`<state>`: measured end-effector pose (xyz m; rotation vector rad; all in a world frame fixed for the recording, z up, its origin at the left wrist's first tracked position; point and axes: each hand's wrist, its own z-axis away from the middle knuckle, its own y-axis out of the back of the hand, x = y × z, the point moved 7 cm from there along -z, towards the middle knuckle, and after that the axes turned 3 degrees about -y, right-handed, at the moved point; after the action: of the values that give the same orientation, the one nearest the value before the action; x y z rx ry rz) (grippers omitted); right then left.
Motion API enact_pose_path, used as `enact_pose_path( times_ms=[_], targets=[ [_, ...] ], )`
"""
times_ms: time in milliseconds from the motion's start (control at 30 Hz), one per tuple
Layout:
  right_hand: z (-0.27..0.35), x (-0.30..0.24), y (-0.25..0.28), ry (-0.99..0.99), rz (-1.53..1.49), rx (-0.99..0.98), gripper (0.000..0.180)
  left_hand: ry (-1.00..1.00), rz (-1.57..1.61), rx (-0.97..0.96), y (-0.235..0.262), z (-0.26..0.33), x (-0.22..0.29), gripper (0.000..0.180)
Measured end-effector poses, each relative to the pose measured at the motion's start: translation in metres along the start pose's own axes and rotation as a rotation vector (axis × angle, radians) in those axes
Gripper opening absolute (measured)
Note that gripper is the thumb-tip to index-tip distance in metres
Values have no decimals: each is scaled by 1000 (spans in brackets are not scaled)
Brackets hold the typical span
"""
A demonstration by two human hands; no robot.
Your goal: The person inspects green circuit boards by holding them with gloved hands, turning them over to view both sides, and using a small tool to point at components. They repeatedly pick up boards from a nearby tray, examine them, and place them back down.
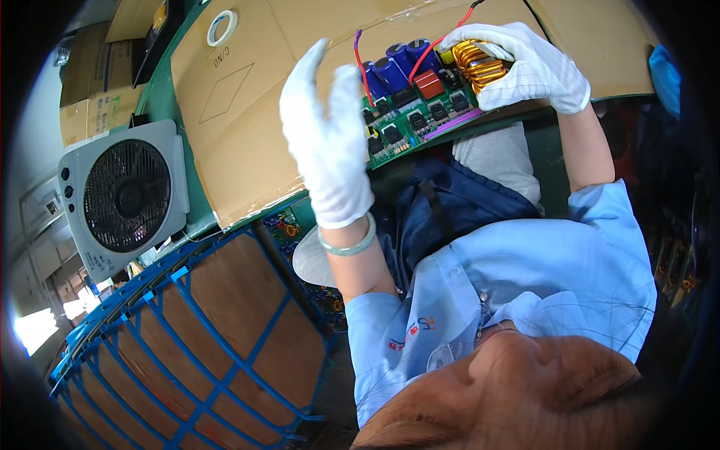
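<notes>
Head view: two white-gloved hands flank one green circuit board [405,124], which lies between them on cardboard [262,127] covering a green table [196,196]. The right grip [529,71] is curled partly closed around one copper coil [480,69] at the board's right end, fingers over its far side and thumb on its near side. The left grip [328,142] is raised, thumb and fingers apart, with nothing visible in it; whether it touches the board's left end I cannot tell. Left of the right grip stand four visible blue capacitors [390,75] and one red component [430,85]; two red wires [421,60] rise from the board. Beyond the left grip, to its left, is one tape roll [213,31]; farther left, one grey fan [127,195]. Nearer the body than that grip, one blue-barred crate [221,386] shows a brown panel [240,330] behind its bars. Far left, stacked cardboard boxes [90,97] hide their contents.
</notes>
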<state>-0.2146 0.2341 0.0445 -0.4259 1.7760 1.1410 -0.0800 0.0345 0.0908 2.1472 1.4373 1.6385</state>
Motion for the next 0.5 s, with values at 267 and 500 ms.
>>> enact_pose_path(
  times_ms=[267, 500],
  targets=[
    [-7, 3, -3, -35, -24, -17, 69, -158, -106, -255, 6, 25, -1, 19],
    [-4, 9, 1, -65, 66, -28, 65, -266, -79, -411, -21, 26, 8, 42]
  ],
)
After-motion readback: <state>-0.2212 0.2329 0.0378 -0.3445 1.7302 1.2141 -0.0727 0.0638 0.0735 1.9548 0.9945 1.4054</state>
